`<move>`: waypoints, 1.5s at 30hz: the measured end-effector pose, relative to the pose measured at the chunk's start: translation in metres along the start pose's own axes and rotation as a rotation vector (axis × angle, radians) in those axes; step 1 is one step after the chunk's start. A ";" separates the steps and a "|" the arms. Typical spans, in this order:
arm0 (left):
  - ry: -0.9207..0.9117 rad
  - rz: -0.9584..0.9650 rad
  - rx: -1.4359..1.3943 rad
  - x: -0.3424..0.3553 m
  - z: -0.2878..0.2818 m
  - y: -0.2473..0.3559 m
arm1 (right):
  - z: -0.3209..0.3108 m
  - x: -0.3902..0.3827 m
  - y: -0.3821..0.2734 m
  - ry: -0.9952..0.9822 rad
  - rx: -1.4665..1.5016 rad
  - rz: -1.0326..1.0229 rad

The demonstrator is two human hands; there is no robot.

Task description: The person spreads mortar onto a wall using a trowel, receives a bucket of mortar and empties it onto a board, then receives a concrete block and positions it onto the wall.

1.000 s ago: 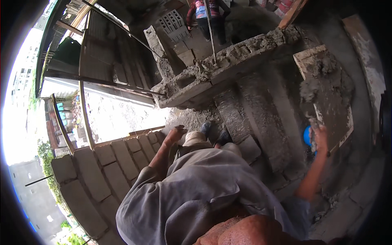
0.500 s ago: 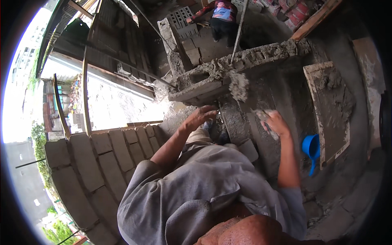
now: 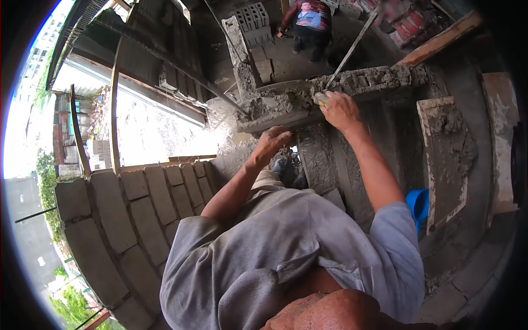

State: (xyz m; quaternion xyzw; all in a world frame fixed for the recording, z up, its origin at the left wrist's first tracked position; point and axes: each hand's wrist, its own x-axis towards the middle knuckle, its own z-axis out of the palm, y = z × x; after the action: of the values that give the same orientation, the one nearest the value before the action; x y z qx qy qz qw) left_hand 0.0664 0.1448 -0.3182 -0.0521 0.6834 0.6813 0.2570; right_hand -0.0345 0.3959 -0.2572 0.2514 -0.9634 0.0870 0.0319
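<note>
My right hand [image 3: 340, 111] is closed round what looks like a trowel [image 3: 320, 100], of which only a pale end with a bit of yellow shows; its blade is hidden. That hand is over the top of a low block wall [image 3: 280, 118], whose upper face carries rough wet mortar [image 3: 363, 82]. Just on my side of the wall, my left hand [image 3: 272, 144] hangs with loosely bent fingers and nothing visible in it. Beside my right hand, a thin steel bar [image 3: 355, 48] rises at a slant from the wall.
A mortar-smeared board [image 3: 444, 159] lies at the right, with a blue dipper [image 3: 419, 206] beside it. A finished block wall [image 3: 129, 220] stands at my left. Beyond the low wall, another person [image 3: 311, 25] bends near hollow blocks [image 3: 253, 22]. A second bar [image 3: 181, 71] slants at upper left.
My right hand has swung forward and left from above the floor to the wall top. The mortar lump seen ahead of it no longer shows. My left hand has shifted slightly forward.
</note>
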 end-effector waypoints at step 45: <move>0.528 0.630 1.012 -0.006 -0.043 -0.056 | 0.002 0.000 -0.114 -0.286 0.309 0.328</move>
State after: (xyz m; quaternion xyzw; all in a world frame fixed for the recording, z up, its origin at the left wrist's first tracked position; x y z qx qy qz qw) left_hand 0.0828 0.0980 -0.3685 0.1128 0.9425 0.2822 -0.1389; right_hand 0.0214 0.2974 -0.2414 0.1038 -0.9613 0.2005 -0.1580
